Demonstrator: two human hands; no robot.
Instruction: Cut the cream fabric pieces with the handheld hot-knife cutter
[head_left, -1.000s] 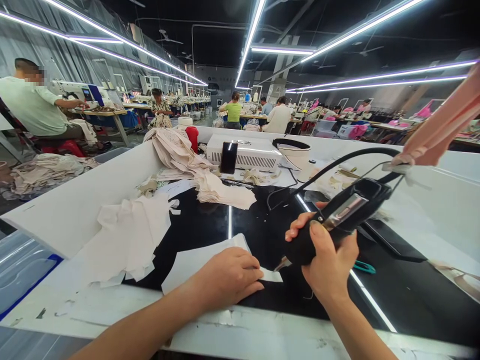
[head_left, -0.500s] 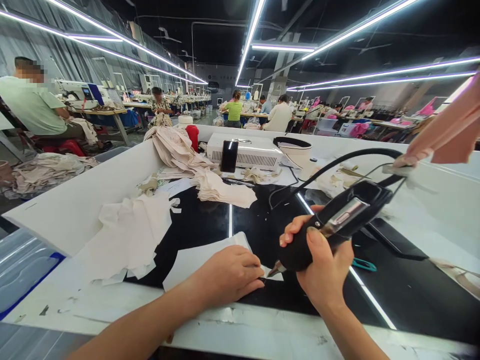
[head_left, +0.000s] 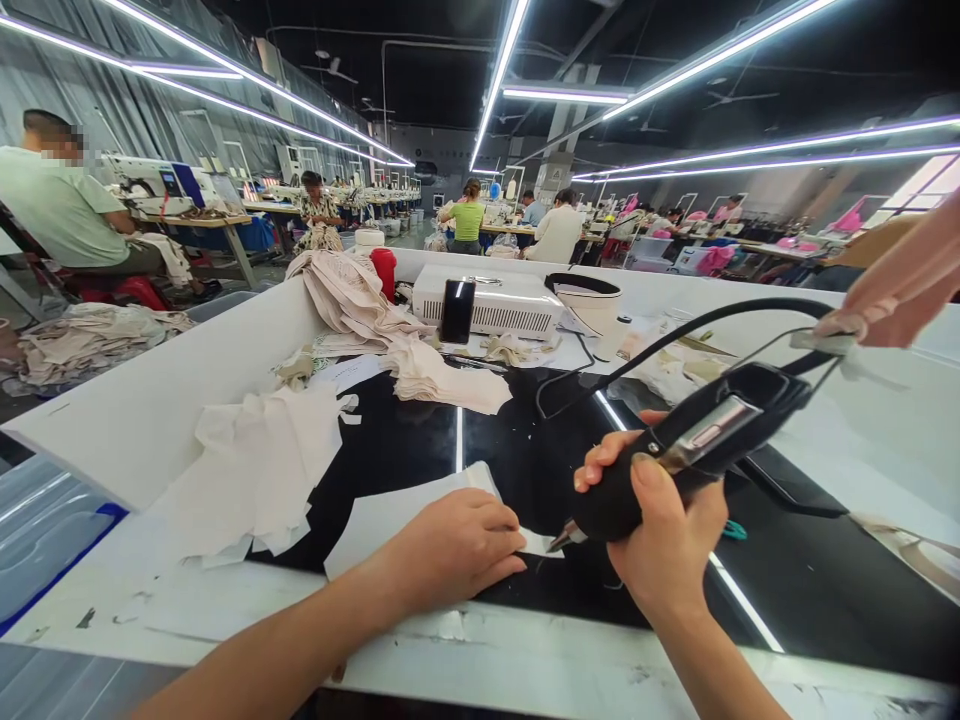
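Observation:
My left hand (head_left: pixel 457 545) rests on a white fabric piece (head_left: pixel 390 510) lying on the black board, its fingers bent and close together at the piece's right part. A narrow end of the piece shows beyond my fingertips. My right hand (head_left: pixel 667 530) is wrapped around a black corded handheld tool (head_left: pixel 697 430), held tilted. The tool's pointed metal tip (head_left: pixel 566 537) is at the right end of the piece; whether it touches I cannot tell. A cord (head_left: pixel 675 310) runs up from the tool, and a pinkish strip of cloth (head_left: pixel 900 270) hangs at its upper end.
Pale cut pieces (head_left: pixel 259 470) lie to the left, and a fabric stack (head_left: pixel 450 380) lies ahead. Behind stand a white vented box (head_left: pixel 495 300), a phone (head_left: pixel 457 312) and a red spool (head_left: pixel 384 270). A turquoise tool (head_left: pixel 735 530) lies right. White walls (head_left: pixel 172 400) border the table. People sew beyond.
My right hand and the black tool have moved slightly right, with the tip shifting toward the fabric's outer end. More of the turquoise tool is covered. My left hand has stayed nearly still.

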